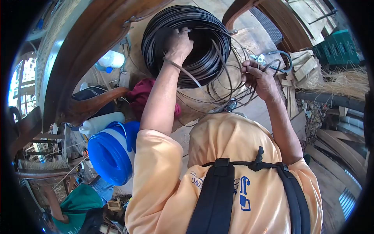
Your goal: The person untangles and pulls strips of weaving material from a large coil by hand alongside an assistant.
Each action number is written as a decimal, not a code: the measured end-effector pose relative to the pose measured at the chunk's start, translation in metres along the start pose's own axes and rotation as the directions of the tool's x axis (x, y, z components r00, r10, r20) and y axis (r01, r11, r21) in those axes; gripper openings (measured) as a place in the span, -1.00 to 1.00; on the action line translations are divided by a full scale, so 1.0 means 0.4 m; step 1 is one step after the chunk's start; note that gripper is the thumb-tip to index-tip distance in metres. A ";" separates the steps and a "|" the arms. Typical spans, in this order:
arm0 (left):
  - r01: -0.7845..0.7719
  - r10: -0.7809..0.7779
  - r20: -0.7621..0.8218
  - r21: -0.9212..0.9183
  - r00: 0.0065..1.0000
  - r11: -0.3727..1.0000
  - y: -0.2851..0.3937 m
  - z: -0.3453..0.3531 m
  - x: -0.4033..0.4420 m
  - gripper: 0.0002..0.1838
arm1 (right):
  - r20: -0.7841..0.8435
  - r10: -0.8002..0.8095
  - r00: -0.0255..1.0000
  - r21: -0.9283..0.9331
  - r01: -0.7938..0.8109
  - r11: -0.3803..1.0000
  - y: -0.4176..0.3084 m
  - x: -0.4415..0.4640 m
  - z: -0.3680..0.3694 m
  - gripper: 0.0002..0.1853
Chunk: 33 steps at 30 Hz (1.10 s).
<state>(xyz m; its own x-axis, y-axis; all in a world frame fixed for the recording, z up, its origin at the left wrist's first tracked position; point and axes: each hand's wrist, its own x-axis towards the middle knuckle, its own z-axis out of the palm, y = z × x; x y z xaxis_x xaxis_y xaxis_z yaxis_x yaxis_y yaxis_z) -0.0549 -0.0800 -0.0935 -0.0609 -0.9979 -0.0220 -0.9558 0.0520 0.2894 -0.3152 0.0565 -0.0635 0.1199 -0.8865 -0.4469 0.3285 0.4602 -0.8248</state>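
A large coil of dark, thin flat strand (222, 46) lies on the wooden surface in front of me. My left hand (180, 45) reaches into its top left part, fingers closed on a strand of the coil. Off the coil's right side, my right hand (259, 78) is curled with thumb and fingers pinched on a loose strand. Several loose loops (233, 87) spread between the coil and my right hand. A lighter strip (183, 71) crosses my left wrist. What lies inside the coil's dark centre is hidden.
A carved wooden frame (83, 43) arches along the left. Near my left arm are a maroon cloth (142, 95) and a blue-lidded bucket (111, 156). A white bottle (111, 59) stands beyond. Wood scraps (306, 68) lie right. A person in green (80, 204) is lower left.
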 end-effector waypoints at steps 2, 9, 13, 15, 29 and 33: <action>0.032 -0.054 0.256 0.089 0.965 0.996 0.015 0.001 -0.010 -0.53 | 0.011 -0.015 1.000 -0.022 0.015 1.000 0.002 -0.013 0.008 -0.83; -0.007 -0.059 0.456 0.142 0.888 0.990 0.005 0.014 -0.032 -0.60 | -0.013 -0.028 1.000 -0.025 0.028 0.999 0.017 -0.015 0.018 -0.83; 0.012 -0.057 0.313 0.145 0.948 0.989 0.009 0.016 -0.038 -0.63 | -0.008 -0.018 1.000 -0.019 0.018 1.000 0.021 -0.009 0.031 -0.84; 0.002 -0.062 0.295 0.200 0.953 0.980 0.008 0.013 -0.032 -0.64 | -0.015 -0.011 1.000 -0.010 0.011 1.000 0.024 -0.010 0.034 -0.84; -0.226 0.229 -0.019 0.100 0.973 0.969 0.079 -0.113 -0.195 -0.72 | -0.072 -0.099 0.993 0.012 0.100 0.995 0.024 -0.022 0.030 -0.83; -0.202 0.204 -0.060 0.038 0.977 0.979 0.081 -0.111 -0.229 -0.75 | -0.021 -0.080 0.997 -0.038 0.079 0.996 0.034 -0.018 0.045 -0.79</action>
<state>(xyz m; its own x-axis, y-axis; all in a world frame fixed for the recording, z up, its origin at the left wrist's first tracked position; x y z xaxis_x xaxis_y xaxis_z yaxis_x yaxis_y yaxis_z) -0.0674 0.0112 -0.0396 -0.2371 -0.9669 0.0945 -0.9341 0.2536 0.2513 -0.2946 0.0684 -0.0654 0.0738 -0.9193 -0.3865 0.3014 0.3900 -0.8701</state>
